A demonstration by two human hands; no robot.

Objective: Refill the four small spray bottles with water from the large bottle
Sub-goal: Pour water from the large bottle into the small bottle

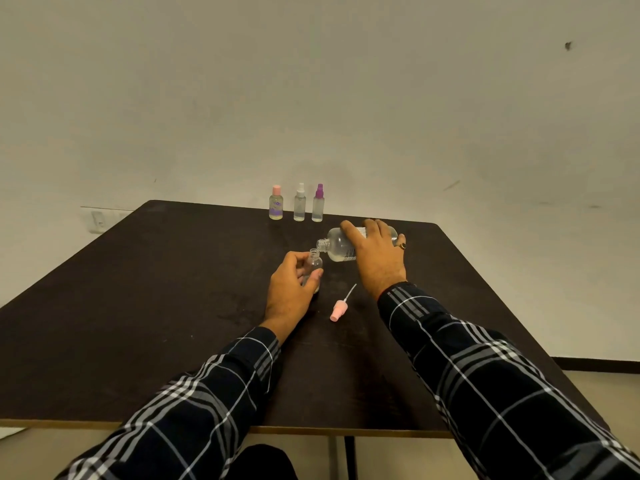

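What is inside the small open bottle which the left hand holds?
The small open bottle has no cap, and its clear neck and shoulder look empty. The left hand covers most of its lower body, so the water level cannot be told.

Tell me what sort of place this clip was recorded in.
Likely a plain indoor room, perhaps an office or workroom: a dark table stands before a bare, scuffed wall, with a switch plate low on it.
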